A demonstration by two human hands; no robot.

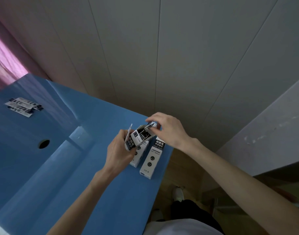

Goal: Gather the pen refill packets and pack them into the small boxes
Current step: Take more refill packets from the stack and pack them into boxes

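Head cam: left hand [119, 154] grips open black-white box [138, 138].

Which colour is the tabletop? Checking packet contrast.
Blue tabletop, seen in the head view.

Surface [63, 175]: blue, smooth, slight sheen. Small boxes [151, 160]: printed white-and-black card, matt. Refill packets [24, 106]: glossy plastic film by the look. Wall panels [162, 56]: smooth, matt. Curtain [4, 53]: pink cloth.
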